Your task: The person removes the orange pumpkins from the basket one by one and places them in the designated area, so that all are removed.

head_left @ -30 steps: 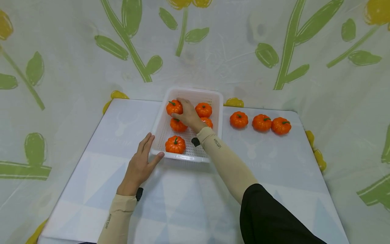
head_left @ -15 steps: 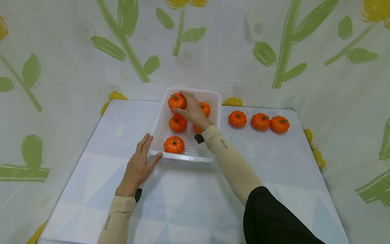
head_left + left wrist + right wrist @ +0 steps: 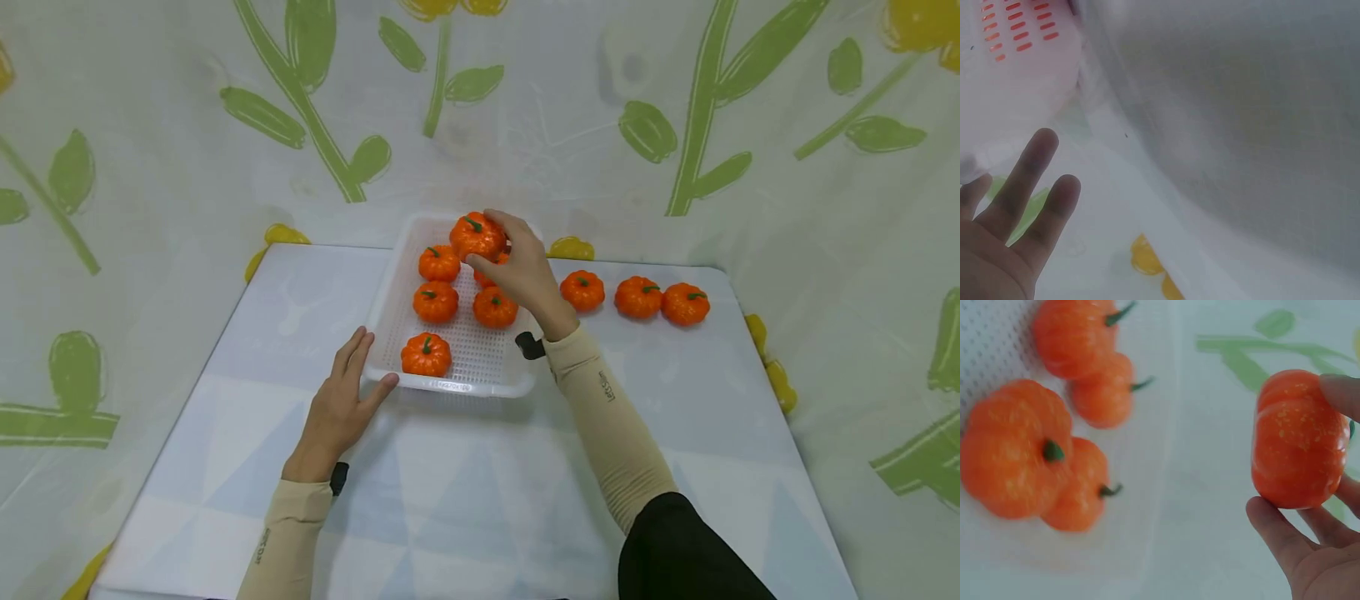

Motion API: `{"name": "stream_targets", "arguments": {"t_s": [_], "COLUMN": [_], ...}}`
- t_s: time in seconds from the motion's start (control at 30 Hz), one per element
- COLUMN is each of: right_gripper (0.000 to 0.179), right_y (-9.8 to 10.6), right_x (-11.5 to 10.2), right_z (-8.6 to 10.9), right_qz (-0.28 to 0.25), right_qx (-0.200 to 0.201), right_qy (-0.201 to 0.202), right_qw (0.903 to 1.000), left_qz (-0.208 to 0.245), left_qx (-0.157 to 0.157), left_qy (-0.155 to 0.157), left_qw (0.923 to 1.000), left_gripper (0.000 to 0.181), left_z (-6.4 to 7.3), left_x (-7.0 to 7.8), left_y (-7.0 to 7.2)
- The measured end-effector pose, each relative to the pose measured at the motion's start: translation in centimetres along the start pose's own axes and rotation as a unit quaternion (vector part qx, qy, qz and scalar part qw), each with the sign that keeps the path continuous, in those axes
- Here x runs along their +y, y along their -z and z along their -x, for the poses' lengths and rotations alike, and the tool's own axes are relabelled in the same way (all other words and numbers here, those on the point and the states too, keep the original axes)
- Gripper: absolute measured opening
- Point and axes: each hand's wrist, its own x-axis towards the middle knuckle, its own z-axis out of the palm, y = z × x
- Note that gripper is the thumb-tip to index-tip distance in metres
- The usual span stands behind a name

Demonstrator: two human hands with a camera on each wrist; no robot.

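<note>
My right hand (image 3: 528,267) holds a small orange toy pumpkin (image 3: 477,236) with a green stem, raised above the back of a white plastic basket (image 3: 480,388). In the right wrist view, fingers and thumb grip this pumpkin (image 3: 1297,440) from its sides. Several like pumpkins lie in the basket, among them a front one (image 3: 426,356) and a middle-left one (image 3: 436,302); one at the back right is partly hidden by the hand. My left hand (image 3: 339,412) lies at the basket's front left corner, fingers extended, thumb at the rim.
On the table (image 3: 600,467), right of the basket, sit three more pumpkins in a row: a near one (image 3: 582,291), then a middle one (image 3: 638,297) touching the rightmost one (image 3: 686,304). A flower-patterned curtain (image 3: 555,108) stands behind the table.
My right hand has lifted a pumpkin from the basket's back left and carried it up and to the right, uncovering another pumpkin beneath. The left hand has stayed at the rim.
</note>
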Motion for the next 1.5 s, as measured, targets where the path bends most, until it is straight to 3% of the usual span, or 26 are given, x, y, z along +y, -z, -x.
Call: {"name": "stream_targets", "arguments": {"t_s": [0.17, 0.3, 0.47, 0.67, 1.03, 1.23, 1.5], "right_gripper": [0.072, 0.071, 0.072, 0.072, 0.072, 0.072, 0.074], "right_y": [2.6, 4.2, 5.8, 6.9, 7.2, 6.7, 6.3], "right_x": [0.3, 1.1, 2.5, 4.5, 8.5, 10.7, 12.6], "right_z": [2.1, 3.5, 5.0, 7.4, 11.5, 13.1, 13.8], "right_qz": [-0.002, 0.025, 0.047, 0.033, 0.053, 0.053, 0.062], "right_qx": [0.039, 0.066, 0.091, 0.112, 0.140, 0.130, 0.098], "right_qy": [0.024, 0.025, 0.000, -0.036, -0.037, -0.052, -0.094], "right_qw": [0.9989, 0.9972, 0.9947, 0.9925, 0.9880, 0.9887, 0.9888], "left_qz": [-0.006, -0.006, -0.005, 0.002, 0.000, -0.002, -0.001], "left_qx": [-0.001, -0.005, -0.007, -0.009, -0.002, -0.003, 0.001], "left_qy": [0.000, 0.001, 0.000, -0.004, 0.001, -0.002, -0.006], "left_qw": [1.0000, 1.0000, 1.0000, 1.0000, 1.0000, 1.0000, 1.0000], "left_gripper": [0.082, 0.083, 0.083, 0.083, 0.084, 0.084, 0.083], "left_z": [0.0, 0.0, -0.1, -0.1, 0.0, -0.1, 0.0], "left_x": [0.0, 0.1, 0.1, 0.2, 0.1, 0.0, 0.1], "left_y": [0.0, 0.1, 0.0, 0.0, -0.1, -0.1, -0.1]}}
